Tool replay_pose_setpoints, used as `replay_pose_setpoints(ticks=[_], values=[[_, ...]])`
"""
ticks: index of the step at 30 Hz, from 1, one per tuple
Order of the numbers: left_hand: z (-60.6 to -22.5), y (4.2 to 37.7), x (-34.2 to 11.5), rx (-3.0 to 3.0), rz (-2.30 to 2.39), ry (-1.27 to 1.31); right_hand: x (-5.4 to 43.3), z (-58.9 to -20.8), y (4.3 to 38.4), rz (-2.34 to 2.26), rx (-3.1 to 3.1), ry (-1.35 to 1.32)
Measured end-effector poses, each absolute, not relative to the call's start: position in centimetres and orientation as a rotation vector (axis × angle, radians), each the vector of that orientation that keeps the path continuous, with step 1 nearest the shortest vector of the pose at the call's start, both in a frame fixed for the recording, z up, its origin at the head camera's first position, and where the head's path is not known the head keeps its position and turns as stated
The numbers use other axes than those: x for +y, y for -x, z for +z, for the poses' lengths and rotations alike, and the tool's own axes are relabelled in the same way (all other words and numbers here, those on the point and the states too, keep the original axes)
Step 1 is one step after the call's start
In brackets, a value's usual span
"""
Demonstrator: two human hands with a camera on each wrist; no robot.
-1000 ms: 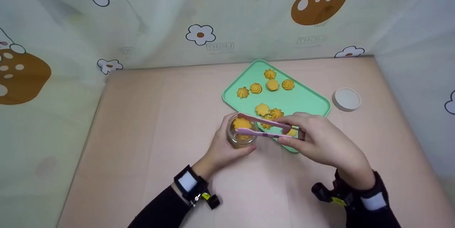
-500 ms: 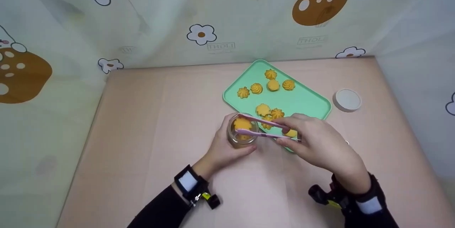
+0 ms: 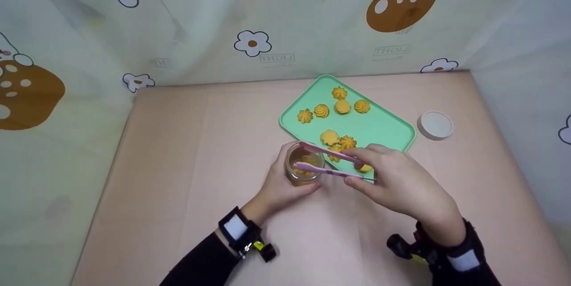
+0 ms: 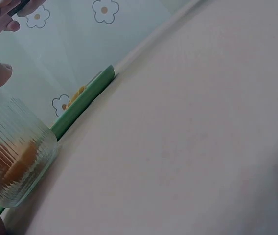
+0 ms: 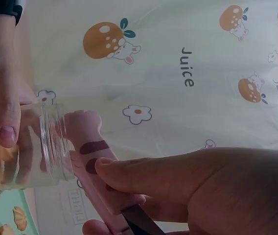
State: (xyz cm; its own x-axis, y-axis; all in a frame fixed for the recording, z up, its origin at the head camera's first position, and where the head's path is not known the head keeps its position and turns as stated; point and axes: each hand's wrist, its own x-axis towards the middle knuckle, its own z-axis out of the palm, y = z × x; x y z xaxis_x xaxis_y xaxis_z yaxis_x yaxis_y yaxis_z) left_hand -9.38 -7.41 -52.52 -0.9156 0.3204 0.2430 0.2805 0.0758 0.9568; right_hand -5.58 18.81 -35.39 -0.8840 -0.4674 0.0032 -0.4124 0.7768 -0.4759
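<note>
My left hand (image 3: pixel 281 174) grips a clear ribbed glass jar (image 5: pixel 31 147) from its left side, thumb along the near side. Cookies (image 4: pixel 21 164) lie at the bottom of the jar, seen through the glass in the left wrist view. With my right hand (image 3: pixel 401 183) I hold pink tongs (image 3: pixel 330 171), thumb on one arm and fingers on the other. The tong tips are spread apart over the jar mouth, with nothing between them. In the right wrist view the tongs (image 5: pixel 92 156) show dark stripes and stand right at the jar's rim.
Behind the hands a green tray (image 3: pixel 379 130) lies at a slant, bearing several piped cookies (image 3: pixel 342 106). A white round lid (image 3: pixel 436 125) sits right of the tray on the pale table (image 3: pixel 169 152). A printed curtain (image 3: pixel 192 18) surrounds the table's back and sides.
The cookie that was between the tong tips at the jar mouth has dropped into the jar. The left hand and jar stay in place; the right hand has shifted only slightly.
</note>
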Motion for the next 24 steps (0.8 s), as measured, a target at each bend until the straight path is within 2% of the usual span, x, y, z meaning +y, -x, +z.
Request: replay_pose_setpoints(ticks=[13,24], values=[[-52.7,9.3,-7.5,2.314,1.995,-0.683,19.1,-35.2,5.4,-0.686,2.863,0.712],[-52.6,9.5,-7.4,2.301,2.017,-0.677,19.9,-35.1,5.9,-0.889,2.925,0.702]])
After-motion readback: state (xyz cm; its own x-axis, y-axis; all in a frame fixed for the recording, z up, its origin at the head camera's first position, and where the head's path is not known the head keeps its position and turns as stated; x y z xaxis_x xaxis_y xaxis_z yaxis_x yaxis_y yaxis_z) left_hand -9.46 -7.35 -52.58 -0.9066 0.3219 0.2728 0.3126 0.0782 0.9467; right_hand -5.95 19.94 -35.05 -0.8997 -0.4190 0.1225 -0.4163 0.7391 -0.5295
